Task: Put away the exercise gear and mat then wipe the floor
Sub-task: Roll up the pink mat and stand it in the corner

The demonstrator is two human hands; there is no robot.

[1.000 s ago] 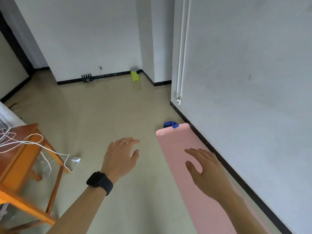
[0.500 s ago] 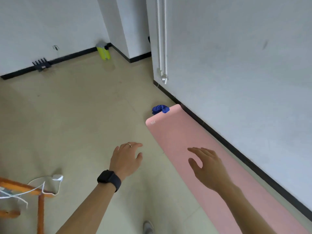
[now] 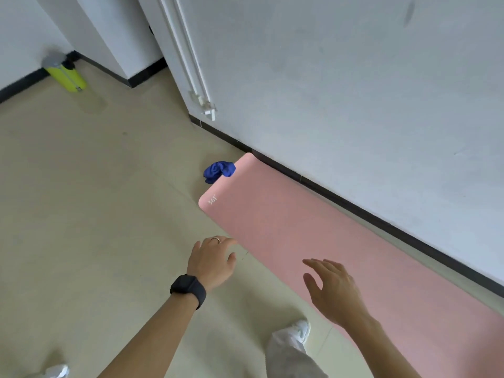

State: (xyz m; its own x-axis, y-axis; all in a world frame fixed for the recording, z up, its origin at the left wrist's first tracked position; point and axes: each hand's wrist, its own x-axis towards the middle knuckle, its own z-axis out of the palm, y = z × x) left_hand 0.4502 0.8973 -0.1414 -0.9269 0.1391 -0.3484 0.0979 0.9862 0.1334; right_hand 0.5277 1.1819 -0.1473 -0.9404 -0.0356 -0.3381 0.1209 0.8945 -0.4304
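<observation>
A pink exercise mat (image 3: 286,227) lies unrolled flat on the floor along the white wall, its far end rounded and marked with small white print. A crumpled blue cloth (image 3: 219,171) lies on the floor touching that far end. My left hand (image 3: 211,260), with a ring and a black watch on the wrist, hovers over the floor just beside the mat's near edge, fingers apart and empty. My right hand (image 3: 332,290) hovers above the mat, fingers spread, holding nothing.
A yellow-green bottle (image 3: 68,76) stands against the far wall by a corner. White pipes (image 3: 196,77) run down the wall to the black skirting. My feet in white shoes (image 3: 301,330) stand on the beige floor beside the mat.
The view has swung down and toward the mat; the wooden table and cables left the frame. Both hands stay open and have come closer to the mat's far half.
</observation>
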